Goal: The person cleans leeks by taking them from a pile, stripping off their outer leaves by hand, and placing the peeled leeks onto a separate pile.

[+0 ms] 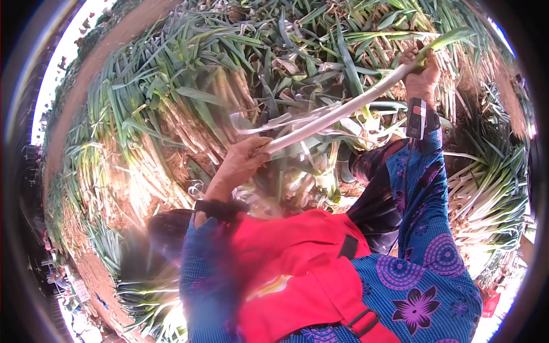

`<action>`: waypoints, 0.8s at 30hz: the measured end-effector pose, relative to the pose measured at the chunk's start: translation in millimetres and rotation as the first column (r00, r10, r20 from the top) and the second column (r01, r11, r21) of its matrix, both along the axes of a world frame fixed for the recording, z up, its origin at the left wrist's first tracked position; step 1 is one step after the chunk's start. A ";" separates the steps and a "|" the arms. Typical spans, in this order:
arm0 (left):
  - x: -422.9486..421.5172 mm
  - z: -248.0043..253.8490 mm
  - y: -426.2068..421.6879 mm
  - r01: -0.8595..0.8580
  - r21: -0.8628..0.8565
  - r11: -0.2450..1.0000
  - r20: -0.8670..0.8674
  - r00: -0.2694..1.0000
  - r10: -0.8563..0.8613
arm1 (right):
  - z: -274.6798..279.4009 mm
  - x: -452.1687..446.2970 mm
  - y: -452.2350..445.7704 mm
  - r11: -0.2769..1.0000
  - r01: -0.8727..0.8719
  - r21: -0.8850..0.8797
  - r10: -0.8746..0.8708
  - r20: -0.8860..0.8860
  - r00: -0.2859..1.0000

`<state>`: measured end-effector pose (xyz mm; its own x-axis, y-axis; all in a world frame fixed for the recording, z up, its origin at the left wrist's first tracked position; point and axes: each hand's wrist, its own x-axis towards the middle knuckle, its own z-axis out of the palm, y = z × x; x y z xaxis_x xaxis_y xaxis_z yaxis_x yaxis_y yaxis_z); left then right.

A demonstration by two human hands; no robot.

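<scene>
A long leek (343, 111) is stretched between my two hands, running slantwise from lower left to upper right. My left hand (243, 160) is closed around its pale lower end. Up at the green end, my right hand (422, 80) grips the stalk, and a short green leaf sticks out beyond the fingers. Thin whitish peeled strips (274, 123) lie or hang beside the stalk near my left hand, partly blurred. Beneath the leek are loose leaves and pale peelings (309, 186) between my knees.
Leeks with brown, soil-covered stalks (189, 123) are heaped at the left. More leafy leeks (309, 34) spread across the far side. Cleaner white-stalked leeks (483, 191) lie to my right, and another bunch (151, 308) lies at the lower left. A red apron (303, 251) covers my lap.
</scene>
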<state>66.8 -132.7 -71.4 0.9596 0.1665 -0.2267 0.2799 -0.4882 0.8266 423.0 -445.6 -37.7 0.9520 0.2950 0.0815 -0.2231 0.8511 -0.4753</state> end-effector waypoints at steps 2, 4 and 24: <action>5.6 3.1 -6.3 -0.037 -0.162 0.986 -0.143 0.990 0.014 | -1.1 2.1 -1.8 1.000 -0.001 0.021 0.001 0.011 1.000; 5.9 -8.1 -3.9 -0.033 -0.314 0.949 -0.072 0.997 0.011 | 0.4 4.2 -3.3 0.999 0.013 0.036 -0.013 0.002 1.000; -1.4 -15.1 -18.1 0.054 -0.558 0.828 -0.178 0.967 -0.182 | -0.5 8.2 -1.0 0.865 -0.416 0.280 0.346 0.268 0.899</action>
<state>65.3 -150.8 -86.5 0.8805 -0.1574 -0.4472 0.4504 -0.0169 0.8927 431.3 -446.6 -38.2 0.7223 0.5549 0.4128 -0.4908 0.8318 -0.2594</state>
